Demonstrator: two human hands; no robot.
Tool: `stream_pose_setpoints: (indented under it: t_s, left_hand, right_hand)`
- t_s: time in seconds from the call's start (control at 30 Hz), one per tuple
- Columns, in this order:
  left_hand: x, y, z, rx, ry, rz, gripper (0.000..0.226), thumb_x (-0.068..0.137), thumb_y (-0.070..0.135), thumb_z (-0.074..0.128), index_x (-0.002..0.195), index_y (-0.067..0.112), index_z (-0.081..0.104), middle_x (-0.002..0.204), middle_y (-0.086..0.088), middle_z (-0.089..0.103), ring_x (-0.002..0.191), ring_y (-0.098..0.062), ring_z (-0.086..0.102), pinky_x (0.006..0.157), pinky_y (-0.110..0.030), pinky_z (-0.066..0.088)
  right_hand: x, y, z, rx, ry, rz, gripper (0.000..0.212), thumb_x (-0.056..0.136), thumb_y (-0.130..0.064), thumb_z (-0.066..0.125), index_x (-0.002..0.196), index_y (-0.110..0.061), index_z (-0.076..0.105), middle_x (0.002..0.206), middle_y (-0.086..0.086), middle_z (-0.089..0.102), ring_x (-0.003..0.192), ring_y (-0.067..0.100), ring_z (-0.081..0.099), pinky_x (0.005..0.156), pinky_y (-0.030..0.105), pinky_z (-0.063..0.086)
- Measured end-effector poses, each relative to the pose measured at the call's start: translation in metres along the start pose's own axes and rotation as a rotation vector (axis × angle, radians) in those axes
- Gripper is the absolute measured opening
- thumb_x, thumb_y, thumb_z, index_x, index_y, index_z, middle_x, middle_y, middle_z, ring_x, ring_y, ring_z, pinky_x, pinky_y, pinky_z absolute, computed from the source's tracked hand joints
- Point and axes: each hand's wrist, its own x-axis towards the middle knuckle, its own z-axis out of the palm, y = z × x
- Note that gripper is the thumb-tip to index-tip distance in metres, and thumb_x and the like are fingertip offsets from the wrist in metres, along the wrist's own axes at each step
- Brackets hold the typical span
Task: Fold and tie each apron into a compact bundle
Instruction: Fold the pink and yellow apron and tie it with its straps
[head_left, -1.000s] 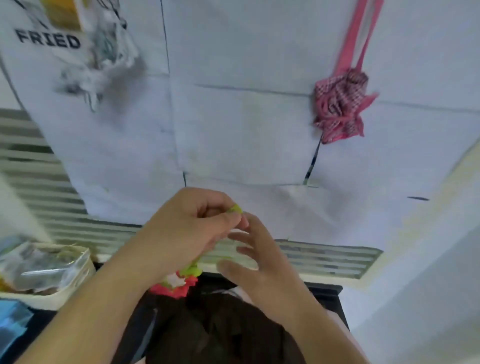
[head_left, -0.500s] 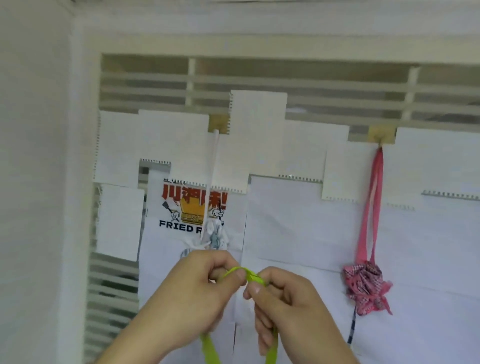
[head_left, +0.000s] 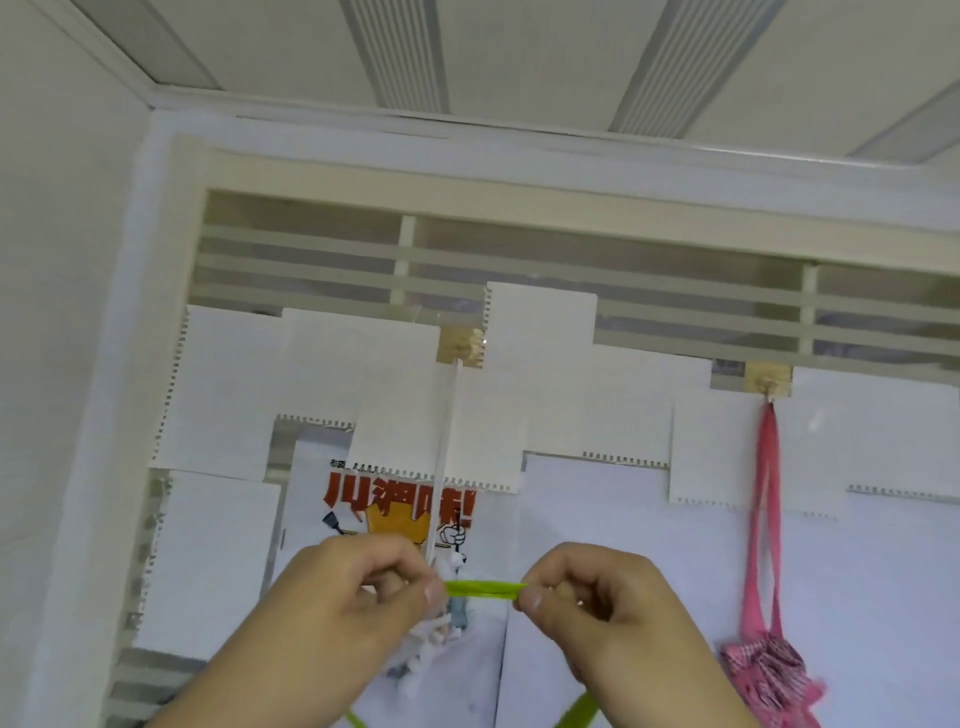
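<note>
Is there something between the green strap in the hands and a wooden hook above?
Nothing visible blocks the green strap, pinched by left hand and right hand; both wooden hooks are already occupied.

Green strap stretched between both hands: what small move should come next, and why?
Probably lift the green strap toward a wall hook. Left hand and right hand pinch it taut below the hooks, and the pink bundle already hangs from one by its strap.
</note>
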Motion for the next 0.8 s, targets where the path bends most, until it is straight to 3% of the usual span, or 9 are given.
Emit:
stream_pose_setpoints:
  t_s: [0.1,0.2,0.27,0.43,0.53,0.63,0.73,0.8]
  left_hand:
    - [0.017,0.003,0.005,-0.016,-0.026,0.055,0.022,0.094,0.029,0.073,0.079,0.045,0.073,0.065,0.004,0.063,0.055,0.0,0.057,0.066,-0.013,0.04]
    - [0.035,0.01,0.021,-0.057,-0.024,0.111,0.022,0.094,0.025,0.073,0.081,0.043,0.073,0.062,0.003,0.064,0.048,-0.001,0.053,0.056,-0.011,0.042]
    - [0.048,0.016,0.036,-0.099,0.007,0.153,0.024,0.094,0.02,0.074,0.086,0.042,0.069,0.066,-0.002,0.066,0.047,-0.01,0.055,0.053,-0.021,0.046]
    - [0.107,0.057,0.107,-0.129,0.022,0.27,0.026,0.099,0.009,0.063,0.093,0.034,0.064,0.078,0.0,0.071,0.05,-0.018,0.064,0.044,-0.025,0.044]
    - [0.151,0.096,0.155,-0.109,0.009,0.334,0.031,0.099,0.004,0.058,0.088,0.03,0.071,0.081,0.003,0.07,0.054,-0.019,0.068,0.041,-0.024,0.043]
    - [0.199,0.136,0.201,-0.052,0.096,0.396,0.026,0.098,0.009,0.06,0.087,0.031,0.069,0.084,0.006,0.071,0.058,-0.016,0.07,0.046,-0.025,0.051]
    - [0.239,0.169,0.238,0.011,0.209,0.405,0.012,0.1,0.02,0.062,0.091,0.027,0.062,0.085,0.004,0.071,0.066,-0.017,0.07,0.059,-0.035,0.061]
    - [0.26,0.181,0.257,0.119,0.277,0.426,0.017,0.103,0.024,0.06,0.086,0.022,0.061,0.08,0.002,0.068,0.067,-0.019,0.068,0.064,-0.036,0.059]
  right_hand:
    - [0.008,0.0,-0.006,-0.053,0.066,-0.007,0.015,0.093,-0.02,0.072,0.079,-0.024,0.072,0.056,-0.008,0.049,0.053,0.01,0.043,0.06,0.025,0.037]
    - [0.011,0.001,-0.022,-0.083,0.127,-0.015,0.018,0.098,-0.016,0.064,0.081,-0.022,0.068,0.063,0.0,0.06,0.05,0.012,0.052,0.055,0.025,0.042]
    - [0.014,0.002,-0.037,-0.078,0.176,-0.004,0.021,0.1,-0.011,0.059,0.084,-0.023,0.066,0.072,0.004,0.067,0.048,0.017,0.058,0.049,0.027,0.046]
    - [0.034,0.025,-0.11,-0.089,0.444,-0.011,0.021,0.098,-0.002,0.055,0.091,-0.02,0.061,0.078,0.003,0.071,0.05,0.036,0.063,0.044,0.033,0.047]
    - [0.053,0.038,-0.17,-0.179,0.616,-0.045,0.021,0.095,0.0,0.059,0.087,-0.018,0.066,0.075,0.0,0.074,0.046,0.028,0.064,0.044,0.031,0.05]
    - [0.077,0.053,-0.231,-0.302,0.73,-0.048,0.018,0.095,-0.007,0.064,0.083,-0.02,0.069,0.072,-0.005,0.075,0.047,0.019,0.068,0.044,0.024,0.047]
    - [0.107,0.072,-0.281,-0.373,0.776,-0.032,0.016,0.096,-0.013,0.064,0.085,-0.022,0.069,0.072,-0.005,0.074,0.051,0.012,0.07,0.041,0.017,0.044]
    - [0.129,0.085,-0.304,-0.423,0.809,-0.044,0.013,0.097,-0.016,0.064,0.086,-0.023,0.068,0.072,-0.006,0.073,0.057,0.012,0.071,0.047,0.021,0.054]
